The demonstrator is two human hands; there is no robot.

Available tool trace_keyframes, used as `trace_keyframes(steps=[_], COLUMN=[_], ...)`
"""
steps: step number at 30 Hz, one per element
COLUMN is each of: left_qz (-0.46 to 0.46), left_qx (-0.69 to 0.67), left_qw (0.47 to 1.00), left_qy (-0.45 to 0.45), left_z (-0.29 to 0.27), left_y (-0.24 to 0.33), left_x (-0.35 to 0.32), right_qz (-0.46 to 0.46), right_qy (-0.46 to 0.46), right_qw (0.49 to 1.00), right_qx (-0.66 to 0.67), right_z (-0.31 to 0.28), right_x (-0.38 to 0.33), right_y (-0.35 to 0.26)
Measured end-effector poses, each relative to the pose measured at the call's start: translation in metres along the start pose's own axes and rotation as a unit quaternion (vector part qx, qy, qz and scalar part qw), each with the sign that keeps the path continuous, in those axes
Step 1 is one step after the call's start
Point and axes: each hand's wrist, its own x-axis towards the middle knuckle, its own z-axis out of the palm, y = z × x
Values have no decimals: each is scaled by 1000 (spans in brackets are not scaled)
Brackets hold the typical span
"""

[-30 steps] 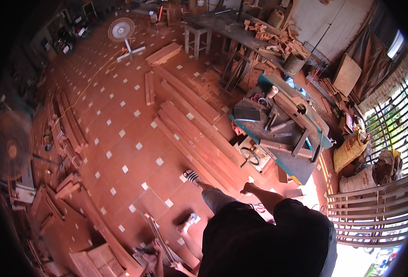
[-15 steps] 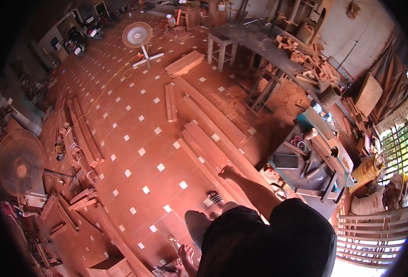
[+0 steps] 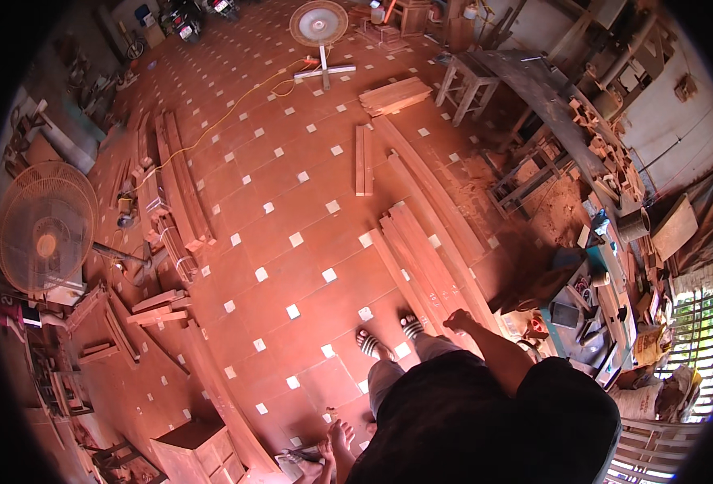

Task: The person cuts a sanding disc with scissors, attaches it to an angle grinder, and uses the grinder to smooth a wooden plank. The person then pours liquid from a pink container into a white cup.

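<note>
My right hand (image 3: pixel 459 321) is closed, fingers bent together, just above or against the near end of several long reddish-brown planks (image 3: pixel 413 250) on the floor. Anything in its fingers is too small to make out. Pale marks show on the planks beside it. Low in the view, my left hand (image 3: pixel 341 436) hangs over the tiled floor, fingers spread and seemingly holding nothing. A small pale thing lies in line with its fingertips; I cannot tell whether they touch. Next to it are parts of a hand or foot (image 3: pixel 325 452), whose owner is unclear. My sandalled feet (image 3: pixel 372 345) stand left of the planks.
Longer boards (image 3: pixel 441 198) and a short stack (image 3: pixel 394 96) lie farther off. A cage fan (image 3: pixel 46 230) stands left, another fan (image 3: pixel 318 26) at the back. A yellow cord (image 3: pixel 211 129) crosses the tiles. A wooden box (image 3: pixel 195 456) sits lower left. A cluttered workbench (image 3: pixel 570 323) stands right.
The whole view has shifted, so the floor and planks appear farther right. My right hand stays close to the near part of the planks. Both my feet now show more fully.
</note>
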Motion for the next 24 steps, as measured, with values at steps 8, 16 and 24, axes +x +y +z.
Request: trace_keyframes(steps=[8,16,24], left_qz=[84,35,-98], left_qx=[-180,-143,-189], left_qw=[979,980,973], left_qy=[41,136,91], left_z=[-47,-11,55], left_y=[53,57,59], left_x=[40,-1,-15], right_qz=[5,-129,12], right_qy=[14,-114,-215], right_qw=[998,979,976], right_qx=[-60,106,-30], right_z=[-26,-22,-24], right_x=[27,64,106], right_y=[-149,-275,-292])
